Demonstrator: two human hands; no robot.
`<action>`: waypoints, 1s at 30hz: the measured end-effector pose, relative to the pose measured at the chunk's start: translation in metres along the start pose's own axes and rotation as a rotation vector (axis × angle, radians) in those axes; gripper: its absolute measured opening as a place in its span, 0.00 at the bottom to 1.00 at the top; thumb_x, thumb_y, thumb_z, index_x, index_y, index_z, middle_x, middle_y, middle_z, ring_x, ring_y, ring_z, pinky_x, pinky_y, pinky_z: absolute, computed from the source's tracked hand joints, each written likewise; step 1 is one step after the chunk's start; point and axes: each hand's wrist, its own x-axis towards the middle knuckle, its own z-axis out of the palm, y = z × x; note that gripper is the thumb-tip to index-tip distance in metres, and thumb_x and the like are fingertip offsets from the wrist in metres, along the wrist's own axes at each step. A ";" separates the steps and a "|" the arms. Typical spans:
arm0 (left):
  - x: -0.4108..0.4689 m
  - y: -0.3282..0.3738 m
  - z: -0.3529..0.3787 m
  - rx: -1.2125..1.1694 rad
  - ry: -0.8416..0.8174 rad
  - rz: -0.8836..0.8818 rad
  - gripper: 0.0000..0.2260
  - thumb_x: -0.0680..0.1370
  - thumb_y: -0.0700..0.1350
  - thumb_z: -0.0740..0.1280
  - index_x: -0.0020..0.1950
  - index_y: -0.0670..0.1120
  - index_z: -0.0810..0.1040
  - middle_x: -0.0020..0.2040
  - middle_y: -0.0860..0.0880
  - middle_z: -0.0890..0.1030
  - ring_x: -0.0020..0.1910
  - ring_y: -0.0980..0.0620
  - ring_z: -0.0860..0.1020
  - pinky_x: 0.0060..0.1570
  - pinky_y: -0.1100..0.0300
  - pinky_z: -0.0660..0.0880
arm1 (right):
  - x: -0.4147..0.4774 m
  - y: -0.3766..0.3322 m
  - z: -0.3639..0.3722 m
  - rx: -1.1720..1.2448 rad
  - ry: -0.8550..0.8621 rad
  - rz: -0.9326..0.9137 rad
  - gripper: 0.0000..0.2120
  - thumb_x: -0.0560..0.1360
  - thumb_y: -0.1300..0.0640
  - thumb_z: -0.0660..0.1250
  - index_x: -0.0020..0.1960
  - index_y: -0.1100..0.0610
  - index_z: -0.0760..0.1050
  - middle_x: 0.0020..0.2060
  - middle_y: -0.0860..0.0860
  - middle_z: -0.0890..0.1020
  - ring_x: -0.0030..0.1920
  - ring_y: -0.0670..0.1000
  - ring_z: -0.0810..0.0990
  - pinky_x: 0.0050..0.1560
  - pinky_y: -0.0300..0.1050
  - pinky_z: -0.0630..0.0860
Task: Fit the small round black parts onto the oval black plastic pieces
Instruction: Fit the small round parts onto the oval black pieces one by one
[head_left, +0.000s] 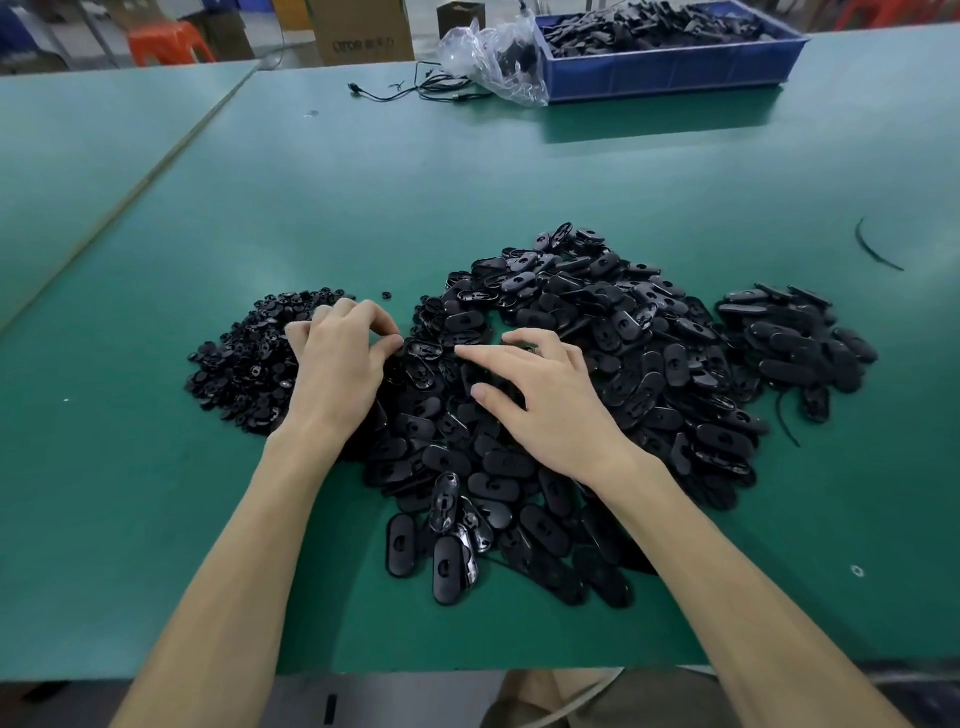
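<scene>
Pile of small round parts (244, 364) lies loose, left-centre on green table (363, 182), w/ one stray round part (387, 295) just past the pile's far edge. Big heap of oval pieces (623, 353) mid-table, touching the round pile on its left side. Most lie flat, some show a keyhole-like slot. A smaller oval heap (800, 338) sits just right of it, narrow gap btwn the two.

L hand (337, 364) is at the seam btwn round pile and big heap, fingers curled, thumb tip meeting index tip. Can't tell if anything is pinched there, black on black. R hand (540, 400) is palm-down over the big heap, fingers spread and mostly straight, tips resting on oval pieces, nothing gripped. Both forearms bare.

Far side of table: blue bin (670, 73) full of black parts, clear plastic bag (493, 57) against its left end, thin black cable (415, 91) beside the bag. Thin black strip (878, 249) alone at right. Behind table: cardboard box (358, 31), orange stool (166, 44).
</scene>
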 end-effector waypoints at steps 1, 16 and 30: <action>0.000 0.001 0.000 -0.009 0.025 0.000 0.03 0.81 0.45 0.71 0.48 0.51 0.79 0.50 0.53 0.78 0.55 0.48 0.74 0.53 0.56 0.54 | 0.000 0.000 0.000 -0.002 -0.005 0.001 0.20 0.85 0.49 0.64 0.77 0.42 0.72 0.68 0.37 0.78 0.73 0.44 0.63 0.72 0.42 0.51; -0.008 0.020 -0.004 -0.402 0.108 0.029 0.03 0.83 0.45 0.68 0.53 0.51 0.75 0.46 0.58 0.80 0.52 0.49 0.79 0.61 0.39 0.73 | 0.001 -0.003 -0.008 0.312 0.132 0.162 0.14 0.78 0.62 0.74 0.62 0.54 0.82 0.52 0.47 0.78 0.54 0.43 0.77 0.63 0.38 0.72; -0.022 0.039 0.006 -0.516 0.035 0.177 0.08 0.81 0.41 0.72 0.53 0.52 0.75 0.44 0.56 0.82 0.48 0.55 0.81 0.55 0.56 0.76 | 0.001 -0.004 -0.011 0.569 0.329 0.271 0.10 0.80 0.62 0.72 0.59 0.53 0.83 0.47 0.47 0.82 0.46 0.46 0.84 0.49 0.35 0.78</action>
